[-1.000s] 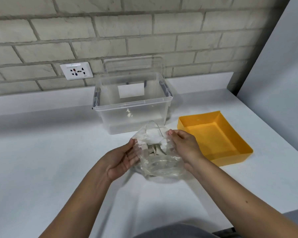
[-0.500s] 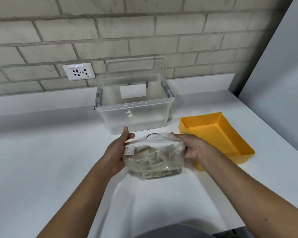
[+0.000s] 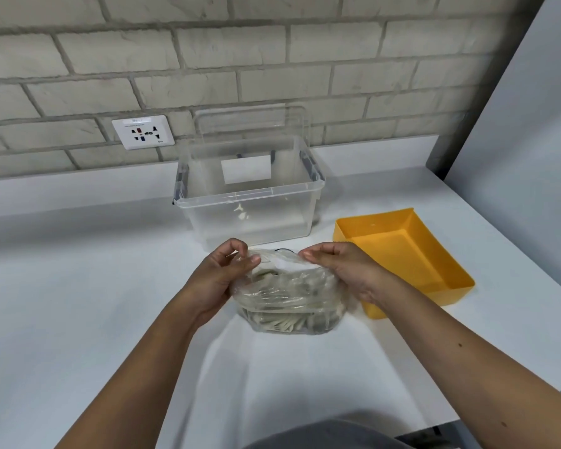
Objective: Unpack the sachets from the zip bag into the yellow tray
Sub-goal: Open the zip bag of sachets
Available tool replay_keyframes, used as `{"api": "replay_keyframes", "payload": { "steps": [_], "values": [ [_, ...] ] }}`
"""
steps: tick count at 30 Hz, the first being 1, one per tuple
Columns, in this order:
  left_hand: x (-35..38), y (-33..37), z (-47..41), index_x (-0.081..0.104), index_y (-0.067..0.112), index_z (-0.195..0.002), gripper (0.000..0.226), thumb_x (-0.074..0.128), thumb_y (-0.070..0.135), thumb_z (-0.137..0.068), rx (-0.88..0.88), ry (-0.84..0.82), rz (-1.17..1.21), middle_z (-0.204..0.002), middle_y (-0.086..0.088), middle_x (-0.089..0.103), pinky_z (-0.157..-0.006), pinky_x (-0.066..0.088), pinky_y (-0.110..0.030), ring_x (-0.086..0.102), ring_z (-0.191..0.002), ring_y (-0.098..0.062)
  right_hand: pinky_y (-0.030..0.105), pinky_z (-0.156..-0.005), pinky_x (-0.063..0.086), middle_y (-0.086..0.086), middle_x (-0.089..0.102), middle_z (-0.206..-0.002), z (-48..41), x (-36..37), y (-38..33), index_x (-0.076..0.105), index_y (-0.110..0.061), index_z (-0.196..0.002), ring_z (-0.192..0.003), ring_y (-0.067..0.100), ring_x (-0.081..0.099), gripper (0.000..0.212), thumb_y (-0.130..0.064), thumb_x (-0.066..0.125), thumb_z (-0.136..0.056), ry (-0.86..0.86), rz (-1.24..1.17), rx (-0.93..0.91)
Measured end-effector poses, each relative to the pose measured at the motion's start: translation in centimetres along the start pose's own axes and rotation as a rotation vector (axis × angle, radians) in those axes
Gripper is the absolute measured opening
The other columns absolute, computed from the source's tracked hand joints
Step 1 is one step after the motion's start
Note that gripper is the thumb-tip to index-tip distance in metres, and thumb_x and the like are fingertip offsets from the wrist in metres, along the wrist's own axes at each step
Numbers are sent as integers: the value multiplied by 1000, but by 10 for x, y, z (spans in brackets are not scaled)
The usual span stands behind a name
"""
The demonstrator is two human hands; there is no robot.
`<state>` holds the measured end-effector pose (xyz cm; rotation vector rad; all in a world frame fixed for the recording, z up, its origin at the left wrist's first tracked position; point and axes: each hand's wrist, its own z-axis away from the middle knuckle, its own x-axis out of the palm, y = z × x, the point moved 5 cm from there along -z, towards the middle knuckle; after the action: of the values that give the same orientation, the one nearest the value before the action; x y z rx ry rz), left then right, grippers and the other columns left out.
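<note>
A clear zip bag (image 3: 289,296) full of pale sachets (image 3: 282,322) rests on the white counter in front of me. My left hand (image 3: 222,273) pinches the left end of its top edge. My right hand (image 3: 344,270) pinches the right end of the same edge, which is stretched between the two hands. The yellow tray (image 3: 402,254) lies to the right of the bag, close to my right wrist, and nothing is in it.
A clear plastic storage box (image 3: 250,196) stands open just behind the bag, its lid leaning on the brick wall. A wall socket (image 3: 143,131) is at the back left. A grey panel (image 3: 525,124) rises along the counter's right side.
The bag has come down from being cradled between both hands onto the counter. Both hands shifted from its sides up to its top edge, where they now pinch it.
</note>
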<state>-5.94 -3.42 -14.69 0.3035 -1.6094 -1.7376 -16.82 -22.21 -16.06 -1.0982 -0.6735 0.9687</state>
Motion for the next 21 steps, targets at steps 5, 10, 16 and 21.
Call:
{"api": "replay_keyframes", "payload": {
  "steps": [5, 10, 16, 21],
  "values": [
    [4, 12, 1, 56, 24, -58, 33, 79, 7, -75, 193, -44, -413, -66, 6, 47, -61, 38, -16, 42, -64, -12, 30, -74, 59, 5, 74, -102, -9, -2, -13, 71, -7, -106, -91, 19, 71, 20, -17, 67, -89, -15, -444, 80],
    [9, 10, -1, 76, 30, -68, 25, 79, 9, -79, 340, -1, -652, -80, 7, 55, -70, 38, -12, 50, -71, -7, 39, -100, 49, 3, 70, -110, -18, -16, -23, 71, -19, -108, -107, 22, 63, 17, -21, 63, -94, 51, -329, -111],
    [0, -6, -2, 75, 28, -110, 28, 74, 13, -86, 376, 123, -764, -94, 6, 51, -71, 45, -13, 53, -79, 2, 18, -86, 45, -9, 63, -104, 4, -22, -14, 64, -24, -103, -107, 9, 58, 13, -25, 68, -90, 267, 192, -504],
    [-1, -8, -3, 66, 31, -125, 45, 77, 18, -84, 389, 113, -798, -104, 20, 46, -68, 45, -18, 51, -92, 4, 24, -101, 31, -11, 55, -125, 17, -10, -6, 74, -34, -86, -127, 8, 42, 11, -24, 77, -81, 298, 636, -623]
  ]
}}
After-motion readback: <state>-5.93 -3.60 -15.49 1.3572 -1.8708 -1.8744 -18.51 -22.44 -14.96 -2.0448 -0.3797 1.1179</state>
